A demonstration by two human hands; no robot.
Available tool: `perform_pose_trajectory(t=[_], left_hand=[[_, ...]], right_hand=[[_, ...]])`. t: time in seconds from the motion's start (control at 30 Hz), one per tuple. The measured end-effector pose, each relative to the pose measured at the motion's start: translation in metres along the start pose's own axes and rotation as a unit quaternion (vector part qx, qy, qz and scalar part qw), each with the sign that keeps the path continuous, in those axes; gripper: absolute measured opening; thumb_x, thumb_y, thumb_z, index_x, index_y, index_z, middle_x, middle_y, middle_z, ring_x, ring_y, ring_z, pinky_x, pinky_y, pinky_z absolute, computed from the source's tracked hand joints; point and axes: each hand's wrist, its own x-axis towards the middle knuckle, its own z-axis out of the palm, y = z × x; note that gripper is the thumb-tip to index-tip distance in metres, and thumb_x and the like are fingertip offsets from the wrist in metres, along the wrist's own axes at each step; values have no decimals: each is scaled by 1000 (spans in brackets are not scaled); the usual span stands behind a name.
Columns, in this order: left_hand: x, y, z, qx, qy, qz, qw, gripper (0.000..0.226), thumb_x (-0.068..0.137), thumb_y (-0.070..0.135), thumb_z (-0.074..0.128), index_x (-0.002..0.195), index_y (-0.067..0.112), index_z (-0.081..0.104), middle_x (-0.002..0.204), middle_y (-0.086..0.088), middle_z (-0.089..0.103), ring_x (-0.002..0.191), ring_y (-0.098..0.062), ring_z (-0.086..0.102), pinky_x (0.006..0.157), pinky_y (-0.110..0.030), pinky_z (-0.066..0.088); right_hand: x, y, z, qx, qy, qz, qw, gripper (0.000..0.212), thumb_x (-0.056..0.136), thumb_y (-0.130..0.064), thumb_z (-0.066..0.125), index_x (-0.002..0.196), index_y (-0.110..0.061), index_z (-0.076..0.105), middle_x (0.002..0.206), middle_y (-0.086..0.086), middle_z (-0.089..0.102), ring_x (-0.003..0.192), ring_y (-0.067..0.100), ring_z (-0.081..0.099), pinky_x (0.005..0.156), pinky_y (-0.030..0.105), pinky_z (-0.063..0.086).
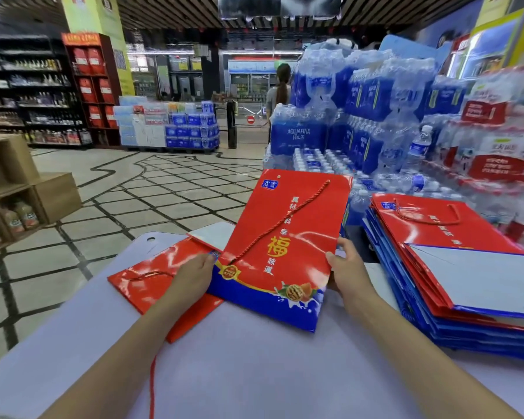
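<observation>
A flat red and blue paper gift bag [285, 237] with a red rope handle is tilted up off the white table [254, 373]. My left hand [194, 275] grips its left edge and my right hand [347, 267] grips its right edge. Under it, to the left, another folded red bag [146, 282] lies flat on the table. A thick stack of the same folded bags [454, 276] sits at the right.
Shrink-wrapped packs of water bottles [360, 116] are piled behind the table and to the right. Wooden crates with bottles [12, 195] stand at the left on a tiled shop floor. A person [280, 89] stands far back. A loose red cord [152, 388] hangs at the table's front.
</observation>
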Motion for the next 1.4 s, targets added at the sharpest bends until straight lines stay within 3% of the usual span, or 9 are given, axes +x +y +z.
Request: perform_pose_trajectory(t=[0.17, 0.4, 0.53, 0.63, 0.83, 0.97, 1.07, 1.2, 1.4], left_hand=[[3, -22, -4, 228, 10, 6, 974, 41, 102, 27, 30, 136, 13, 47, 131, -13, 55, 114, -34, 53, 91, -40, 47], [-8, -34, -31, 381, 60, -110, 916, 59, 94, 60, 26, 119, 18, 59, 129, -10, 56, 122, -30, 48, 99, -43, 40], [-7, -31, -48, 367, 22, -179, 913, 73, 92, 68, 17, 124, 18, 58, 133, -11, 55, 125, -32, 46, 103, -46, 34], [0, -29, -57, 356, 2, -190, 915, 69, 93, 65, 20, 127, 18, 57, 133, -10, 55, 124, -34, 49, 104, -46, 33], [2, -24, -58, 324, -5, -202, 924, 73, 92, 66, 15, 129, 19, 57, 133, -11, 56, 123, -35, 49, 101, -47, 38], [0, 21, -45, -40, 20, -95, 994, 43, 103, 38, 31, 135, 13, 46, 123, -13, 62, 113, -30, 57, 91, -38, 42], [-8, 62, -40, -358, -62, -30, 931, 47, 94, 56, 44, 109, 16, 63, 95, -4, 75, 92, -21, 69, 84, -37, 47], [-13, 78, -41, -381, -44, 69, 921, 53, 70, 31, 79, 117, 17, 60, 101, -6, 74, 95, -23, 70, 88, -43, 53], [-11, 85, -48, -362, 50, 167, 916, 26, 80, -8, 69, 93, 12, 60, 82, 1, 73, 80, -12, 69, 70, -23, 54]], right_hand=[[2, -2, -11, 28, 58, -15, 998, 33, 98, -3, 44, 103, -31, 60, 95, 8, 69, 78, 24, 68, 78, 51, 57], [-6, -15, -17, -13, 85, -66, 994, 36, 98, -2, 44, 109, -31, 62, 107, 1, 68, 95, 28, 66, 86, 48, 56], [-8, -27, -18, 0, 135, -76, 988, 41, 101, -5, 44, 140, -16, 48, 121, -6, 53, 91, 20, 61, 77, 37, 52], [-1, -28, -23, -12, 133, -109, 985, 41, 99, -7, 45, 137, -20, 51, 114, 0, 51, 73, 4, 47, 59, 18, 40], [-7, -50, -32, 42, 118, -131, 983, 34, 96, -3, 47, 118, -25, 62, 85, -2, 69, 74, 21, 58, 69, 37, 50], [-14, -56, -33, 32, 68, -141, 987, 35, 98, -4, 47, 109, -33, 64, 82, -6, 71, 77, 21, 62, 72, 39, 54], [-20, -50, -27, 25, 38, -144, 988, 32, 100, -6, 46, 107, -33, 62, 97, 7, 71, 81, 21, 66, 73, 40, 56], [-24, -45, -25, 11, 10, -155, 988, 30, 101, -6, 48, 107, -33, 61, 107, 1, 71, 95, 17, 69, 74, 28, 57], [-23, -65, -30, 0, 14, -220, 975, 32, 89, 2, 65, 101, -27, 67, 94, -11, 73, 92, 8, 67, 85, 30, 54]])
